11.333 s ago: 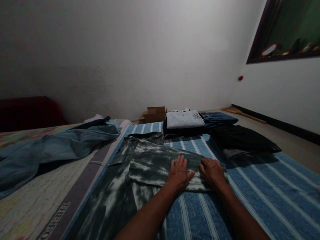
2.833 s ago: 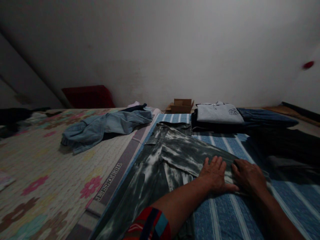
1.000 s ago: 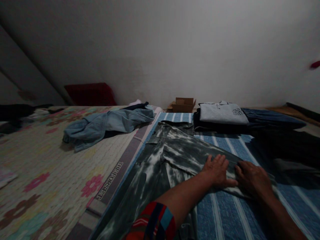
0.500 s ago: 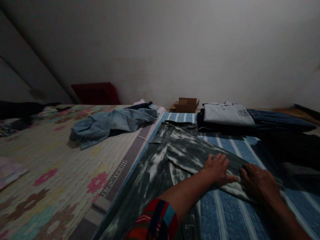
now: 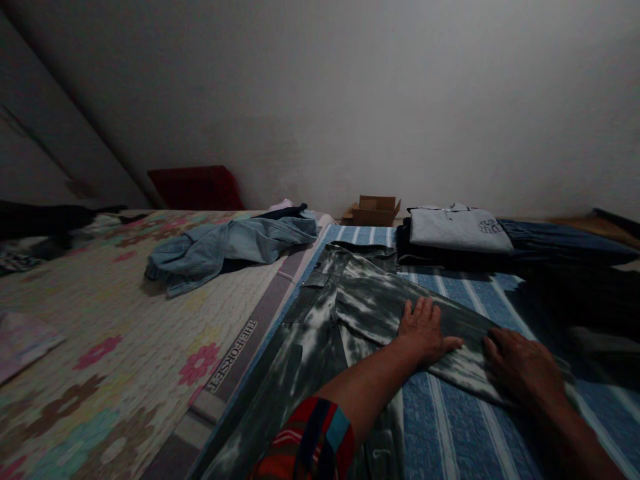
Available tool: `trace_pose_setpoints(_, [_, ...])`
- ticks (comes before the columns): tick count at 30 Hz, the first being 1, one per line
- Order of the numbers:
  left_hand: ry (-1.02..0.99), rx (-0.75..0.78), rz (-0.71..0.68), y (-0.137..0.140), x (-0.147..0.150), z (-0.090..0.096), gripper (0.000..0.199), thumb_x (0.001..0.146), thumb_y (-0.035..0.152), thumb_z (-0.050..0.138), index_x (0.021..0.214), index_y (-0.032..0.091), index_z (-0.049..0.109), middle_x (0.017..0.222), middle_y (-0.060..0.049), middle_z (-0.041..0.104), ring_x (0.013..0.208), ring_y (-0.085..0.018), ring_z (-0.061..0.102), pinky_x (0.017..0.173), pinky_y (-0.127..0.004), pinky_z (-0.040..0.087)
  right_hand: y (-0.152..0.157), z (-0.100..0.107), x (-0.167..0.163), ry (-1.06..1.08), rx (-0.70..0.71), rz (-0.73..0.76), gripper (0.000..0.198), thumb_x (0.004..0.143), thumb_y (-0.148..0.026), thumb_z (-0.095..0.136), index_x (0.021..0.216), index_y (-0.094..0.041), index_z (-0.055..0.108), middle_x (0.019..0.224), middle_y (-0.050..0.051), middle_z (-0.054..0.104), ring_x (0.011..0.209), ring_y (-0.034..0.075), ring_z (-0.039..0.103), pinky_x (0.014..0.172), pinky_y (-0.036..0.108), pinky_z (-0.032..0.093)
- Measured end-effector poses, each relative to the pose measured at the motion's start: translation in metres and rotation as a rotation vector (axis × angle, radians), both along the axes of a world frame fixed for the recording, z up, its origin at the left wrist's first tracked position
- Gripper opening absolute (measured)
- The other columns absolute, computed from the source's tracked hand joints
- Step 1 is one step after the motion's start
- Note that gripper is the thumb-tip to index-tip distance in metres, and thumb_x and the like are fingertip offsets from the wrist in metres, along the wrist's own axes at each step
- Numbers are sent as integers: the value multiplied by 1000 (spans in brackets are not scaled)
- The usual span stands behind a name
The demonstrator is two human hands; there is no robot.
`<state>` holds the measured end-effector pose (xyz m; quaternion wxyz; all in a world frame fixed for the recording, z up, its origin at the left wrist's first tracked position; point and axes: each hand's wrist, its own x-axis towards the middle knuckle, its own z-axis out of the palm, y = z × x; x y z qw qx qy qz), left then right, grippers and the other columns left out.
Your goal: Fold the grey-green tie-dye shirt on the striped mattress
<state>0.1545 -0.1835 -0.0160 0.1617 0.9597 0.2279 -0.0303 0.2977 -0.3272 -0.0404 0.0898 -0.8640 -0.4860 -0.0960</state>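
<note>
A dark grey and white tie-dye jacket [image 5: 315, 333] lies spread on the blue striped sheet, its collar at the far end and one sleeve [image 5: 375, 293] stretched out to the right. Flat on the middle of that sleeve rests my left hand [image 5: 423, 330], fingers spread and thumb pointing right. Farther along, near the cuff end, my right hand [image 5: 525, 367] has its fingers bent and closed on the sleeve fabric. The cuff is partly hidden beneath that hand.
Left, a flowered bed cover [image 5: 165, 333] holds crumpled light blue jeans [image 5: 230, 250]. Beyond the jacket, a folded grey shirt [image 5: 457, 230] tops dark folded clothes, beside dark blue jeans [image 5: 565, 240]. A cardboard box [image 5: 375, 211] and a red object [image 5: 197, 188] stand by the wall.
My left hand has slid a little left along the sleeve, away from my right hand. My right hand stays near the cuff end. The view has shifted slightly.
</note>
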Motion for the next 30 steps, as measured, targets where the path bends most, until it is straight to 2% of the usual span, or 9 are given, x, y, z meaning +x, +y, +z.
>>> trace_pose_setpoints(7, [-1,27,32,0,1,-4,80,88,64,18,149,12,17,158,-10,11,145,-26,-1,116,-51,3,-1,-1,0,0,13,5,34,89,-37,32,88,-22,62,98,9,68,90,24,63,81,39,40])
trace_pose_setpoints(15, [-15,-10,50,2,1,1,89,86,69,14,148,5,18,157,-15,10,145,-27,1,116,-48,2,-1,2,-1,17,-3,12,35,89,-37,31,87,-21,61,96,9,68,88,25,63,80,39,41])
trace_pose_setpoints(30, [10,28,61,6,5,2,85,87,66,12,148,6,16,157,-14,10,145,-27,1,116,-47,5,-2,-1,1,3,-9,11,37,90,-38,28,88,-21,61,103,10,67,92,24,63,82,39,40])
